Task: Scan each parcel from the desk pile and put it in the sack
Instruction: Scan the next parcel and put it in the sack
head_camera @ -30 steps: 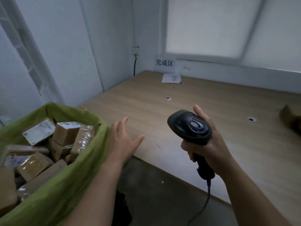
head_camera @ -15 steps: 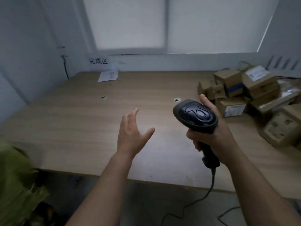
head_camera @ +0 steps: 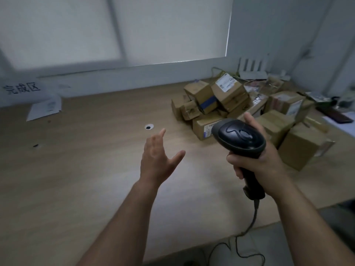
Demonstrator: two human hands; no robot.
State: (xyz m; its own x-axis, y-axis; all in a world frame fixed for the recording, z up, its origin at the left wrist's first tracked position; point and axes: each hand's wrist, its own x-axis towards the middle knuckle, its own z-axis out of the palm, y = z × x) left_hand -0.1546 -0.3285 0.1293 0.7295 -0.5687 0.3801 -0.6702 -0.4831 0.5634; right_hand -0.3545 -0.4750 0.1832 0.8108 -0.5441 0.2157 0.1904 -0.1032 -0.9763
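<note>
The left hand [head_camera: 156, 157] hangs over the wooden desk [head_camera: 76, 169] with nothing in it, its fingers straight and loose, the thumb spread out toward three o'clock and the fingertips aimed at about one o'clock. The right hand [head_camera: 264, 164] is wrapped round the handle of a black scanner [head_camera: 240, 135], fingers curled tight on the grip and the thumb up behind the head. The scanner's head points toward ten o'clock, and its cable [head_camera: 254, 215] drops off the desk edge at six o'clock.

The pile of parcels [head_camera: 230, 104] sits on the desk at about two o'clock from the hands, against the far right corner. They are brown cardboard boxes heaped on one another: one with a white label [head_camera: 227, 86] lies tilted on top, one with a blue band [head_camera: 206, 101] lies just at its nine o'clock side, and a larger box [head_camera: 303, 146] stands at three o'clock from the scanner. Neither hand touches any of them.

At ten o'clock a sheet of paper [head_camera: 45, 108] lies on the desk below a wall sign [head_camera: 21, 89], and a small round hole [head_camera: 149, 127] shows in the desk just beyond the left fingertips
</note>
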